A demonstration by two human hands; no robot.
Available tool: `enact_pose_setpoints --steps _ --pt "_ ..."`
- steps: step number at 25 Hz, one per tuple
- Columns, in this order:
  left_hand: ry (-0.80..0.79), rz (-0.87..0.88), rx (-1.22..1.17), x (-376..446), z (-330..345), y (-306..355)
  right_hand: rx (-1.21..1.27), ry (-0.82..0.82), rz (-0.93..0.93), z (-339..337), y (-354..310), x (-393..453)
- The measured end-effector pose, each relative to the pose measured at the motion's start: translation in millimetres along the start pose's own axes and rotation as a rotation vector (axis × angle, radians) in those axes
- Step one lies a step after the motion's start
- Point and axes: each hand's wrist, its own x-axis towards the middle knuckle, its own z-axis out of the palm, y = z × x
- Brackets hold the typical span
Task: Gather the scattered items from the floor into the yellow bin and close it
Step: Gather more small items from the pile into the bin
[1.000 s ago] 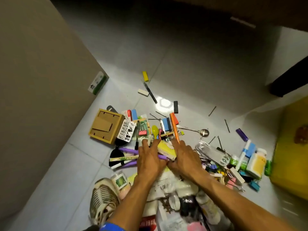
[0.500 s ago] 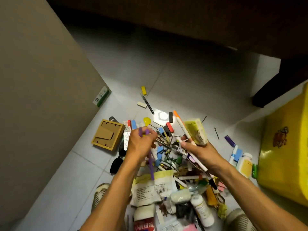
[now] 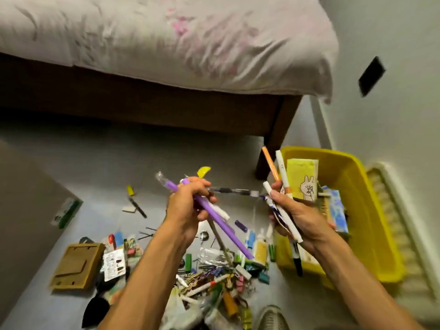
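My left hand (image 3: 188,208) grips a bundle of pens, among them a long purple pen (image 3: 221,222) and a yellow spoon (image 3: 203,171), held up above the floor pile. My right hand (image 3: 297,215) grips an orange pen (image 3: 271,165), white markers and a yellow notepad with a rabbit drawing (image 3: 302,177), over the left rim of the open yellow bin (image 3: 371,210). The bin holds a blue-patterned pack (image 3: 335,208). A heap of scattered small items (image 3: 214,277) lies on the floor below my hands.
A cardboard frame (image 3: 76,265) lies at the left of the heap. A bed with a brown base (image 3: 166,101) stands behind, its leg next to the bin. The bin's lid (image 3: 402,229) lies to its right. A shoe (image 3: 271,317) shows at the bottom.
Both hands lifted their bundles off the pile and swung right. My right hand now reaches over the yellow bin. The view turned up toward the bed and bin.
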Motion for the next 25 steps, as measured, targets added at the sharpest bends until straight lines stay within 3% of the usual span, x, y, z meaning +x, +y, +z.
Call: enact_pose_setpoints --steps 4,7,10,12,15,18,21,23,25 --pt "-0.265 -0.108 -0.008 5 126 -21 -0.041 0.323 -0.034 -84 -32 2" --pt "-0.307 -0.144 0.186 19 192 -58 -0.184 0.554 -0.022 -130 -22 22" --pt "-0.418 -0.245 0.400 47 224 -99 -0.370 0.589 0.022 -167 -11 38" --pt "-0.499 -0.336 0.497 64 219 -117 -0.444 0.533 0.062 -179 -6 40" --pt "-0.490 -0.303 0.514 70 194 -131 -0.472 0.474 0.036 -169 4 39" --pt "-0.402 -0.202 0.448 67 170 -123 -0.605 0.468 -0.067 -134 14 34" --pt "-0.317 -0.103 0.492 62 121 -108 -0.765 0.428 -0.323 -80 26 21" --pt "-0.193 -0.130 0.511 57 74 -109 -0.808 0.354 -0.467 -43 43 8" --pt "-0.054 -0.206 0.578 48 21 -117 -0.880 0.233 -0.468 -12 73 -1"
